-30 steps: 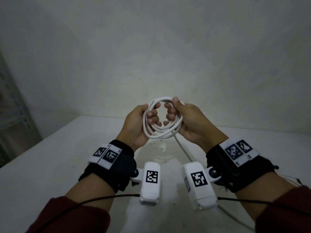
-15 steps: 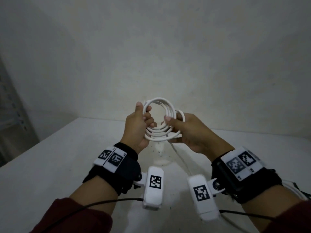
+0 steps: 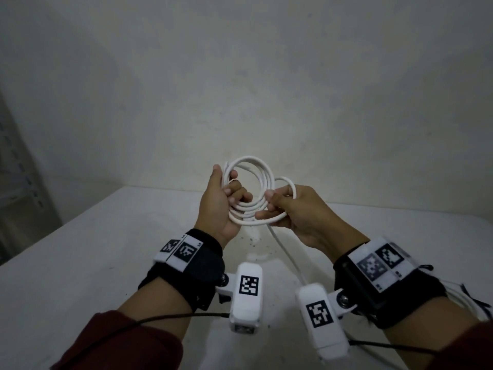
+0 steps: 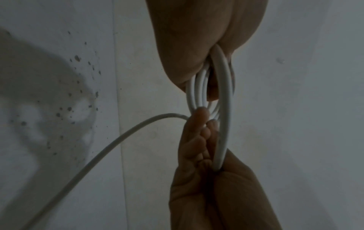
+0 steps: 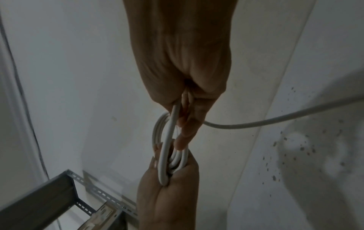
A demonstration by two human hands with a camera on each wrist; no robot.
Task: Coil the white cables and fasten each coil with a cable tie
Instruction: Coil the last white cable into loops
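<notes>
A white cable [image 3: 249, 213], wound into several loops, is held up in the air above the white table [image 3: 80, 249]. My left hand [image 3: 229, 193] grips the coil's left side, fingers curled through the loops and thumb along the outside. My right hand [image 3: 277, 206] pinches the lower right of the coil, where one loop stands out wider than the others. The cable's loose tail [image 3: 286, 255] hangs from the coil down toward the table. The left wrist view shows the coil [image 4: 224, 109] edge-on between both hands, as does the right wrist view [image 5: 167, 147]. No cable tie is visible on the coil.
A plain wall stands close behind the table. A grey metal shelf [image 5: 49, 202] is at the left. More white cable with thin black strips [image 3: 466, 297] lies on the table beside my right wrist. Dark specks [image 3: 250, 239] mark the table under the hands.
Both hands have lifted the coil slightly. My right hand has moved from the coil's top right to its lower right, laying on another, wider loop. My left thumb now lies straighter.
</notes>
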